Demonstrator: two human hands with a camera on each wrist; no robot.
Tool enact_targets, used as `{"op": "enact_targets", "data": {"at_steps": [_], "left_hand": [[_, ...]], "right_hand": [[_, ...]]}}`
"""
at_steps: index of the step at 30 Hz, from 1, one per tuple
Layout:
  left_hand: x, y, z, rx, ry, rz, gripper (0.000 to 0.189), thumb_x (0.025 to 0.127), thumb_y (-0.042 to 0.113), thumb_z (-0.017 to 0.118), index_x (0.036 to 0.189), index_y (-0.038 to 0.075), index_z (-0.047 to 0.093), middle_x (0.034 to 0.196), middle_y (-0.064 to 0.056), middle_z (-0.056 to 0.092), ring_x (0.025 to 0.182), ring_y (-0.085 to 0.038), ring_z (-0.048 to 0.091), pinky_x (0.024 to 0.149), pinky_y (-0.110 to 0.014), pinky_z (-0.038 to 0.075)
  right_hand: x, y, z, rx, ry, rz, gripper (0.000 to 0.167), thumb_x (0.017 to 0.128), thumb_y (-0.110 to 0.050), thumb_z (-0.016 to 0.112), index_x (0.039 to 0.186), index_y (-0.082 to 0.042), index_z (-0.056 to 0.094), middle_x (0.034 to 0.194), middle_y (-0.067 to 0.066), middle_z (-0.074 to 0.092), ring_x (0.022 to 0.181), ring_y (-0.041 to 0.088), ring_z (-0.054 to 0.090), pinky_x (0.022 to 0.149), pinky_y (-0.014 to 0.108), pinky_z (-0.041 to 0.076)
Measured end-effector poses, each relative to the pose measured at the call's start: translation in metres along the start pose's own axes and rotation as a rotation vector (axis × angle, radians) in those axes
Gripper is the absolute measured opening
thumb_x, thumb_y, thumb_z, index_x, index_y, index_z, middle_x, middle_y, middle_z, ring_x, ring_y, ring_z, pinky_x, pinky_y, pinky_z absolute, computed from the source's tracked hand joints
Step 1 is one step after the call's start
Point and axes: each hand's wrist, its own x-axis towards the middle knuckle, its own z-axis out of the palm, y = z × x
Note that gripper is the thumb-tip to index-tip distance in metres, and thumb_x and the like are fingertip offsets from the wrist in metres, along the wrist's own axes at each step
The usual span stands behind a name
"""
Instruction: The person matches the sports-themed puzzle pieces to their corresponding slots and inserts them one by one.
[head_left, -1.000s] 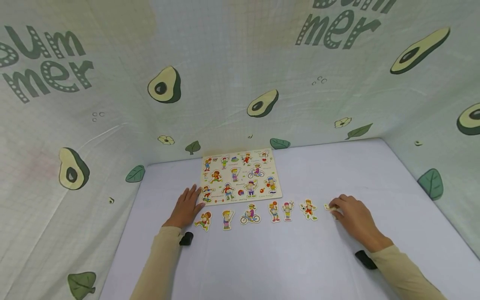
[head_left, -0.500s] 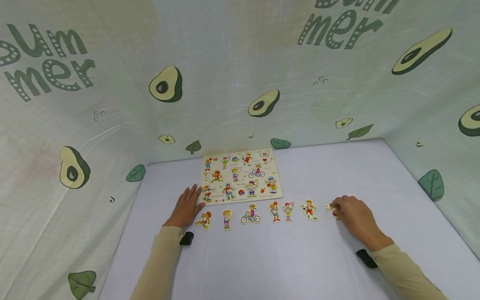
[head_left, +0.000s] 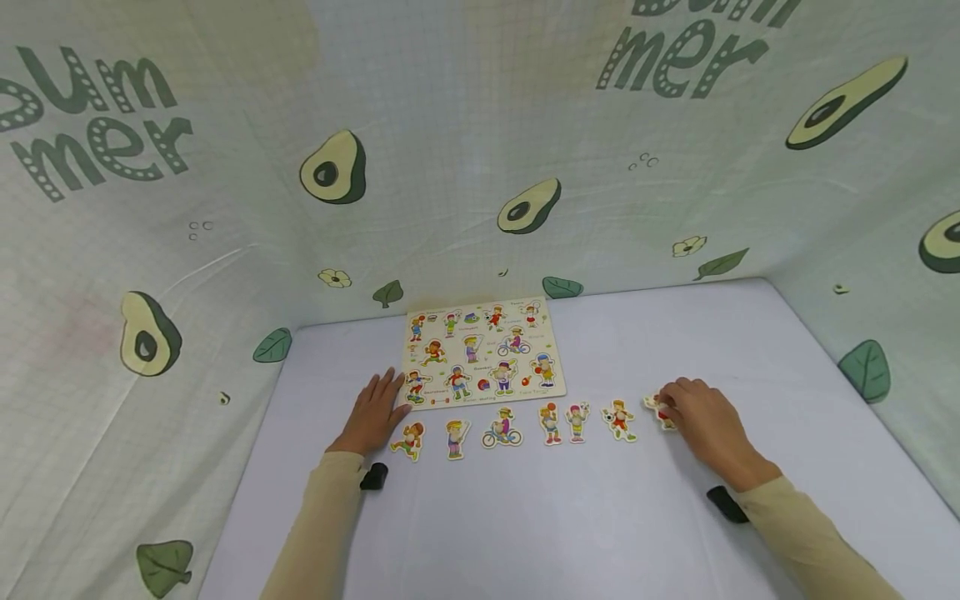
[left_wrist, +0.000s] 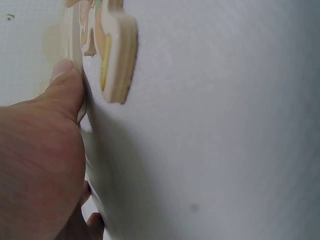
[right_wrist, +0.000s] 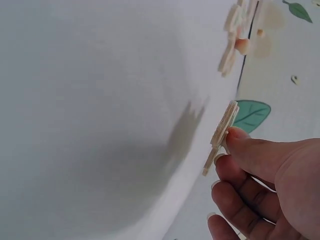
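Note:
My right hand (head_left: 708,429) pinches a wooden puzzle piece (head_left: 662,411) with a figure in red, partly hidden by the fingers. In the right wrist view the piece (right_wrist: 225,125) is held edge-on between thumb and fingertips, off the table, with a shadow on the cloth. My left hand (head_left: 369,414) lies with fingers extended beside the lower left corner of the puzzle board (head_left: 480,398), its fingertips and thumb at the edge. In the left wrist view the thumb (left_wrist: 65,85) touches the board's edge, and a runner piece (left_wrist: 120,55) lies close by.
In front of the board lies a row of loose pieces: a runner (head_left: 408,441), a golfer (head_left: 456,439), a cyclist (head_left: 502,428), a basketball player (head_left: 550,423), a figure in a pink cap (head_left: 577,422) and a footballer (head_left: 618,420). A patterned curtain (head_left: 435,125) stands behind the table.
My right hand has risen slightly and shifted a little away from me, carrying the piece, which now shows more of its red figure. The left hand and the row of pieces stay put.

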Motion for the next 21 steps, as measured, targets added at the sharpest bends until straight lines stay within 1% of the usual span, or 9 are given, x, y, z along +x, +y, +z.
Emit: {"op": "enact_targets", "data": {"at_steps": [6,12,21], "left_hand": [[0.0,0.001,-0.002,0.004,-0.011,-0.014,0.067,0.11,0.027,0.057,0.165,0.0,0.029,0.174,-0.025,0.017,0.16,-0.05,0.01,0.13,-0.064,0.009],[0.0,0.001,-0.002,0.014,-0.024,-0.018,0.067,0.111,0.029,0.056,0.165,0.0,0.029,0.175,-0.024,0.016,0.161,-0.049,0.008,0.13,-0.063,0.008],[-0.001,0.004,-0.005,0.002,-0.017,-0.016,0.068,0.111,0.028,0.057,0.165,0.0,0.029,0.174,-0.024,0.017,0.161,-0.049,0.009,0.13,-0.063,0.009]], "right_hand": [[0.02,-0.008,-0.007,0.013,-0.019,-0.008,0.016,0.086,0.003,0.083,0.098,0.001,0.074,0.09,0.011,0.072,0.082,0.032,0.064,0.066,0.047,0.052],[0.039,-0.018,-0.011,0.02,-0.013,-0.028,0.016,0.086,0.002,0.083,0.1,0.001,0.074,0.09,0.011,0.072,0.082,0.032,0.064,0.068,0.048,0.053],[0.064,-0.031,-0.013,0.033,-0.021,-0.047,0.016,0.089,-0.001,0.083,0.102,0.002,0.074,0.092,0.013,0.072,0.086,0.033,0.064,0.072,0.049,0.054]]}}
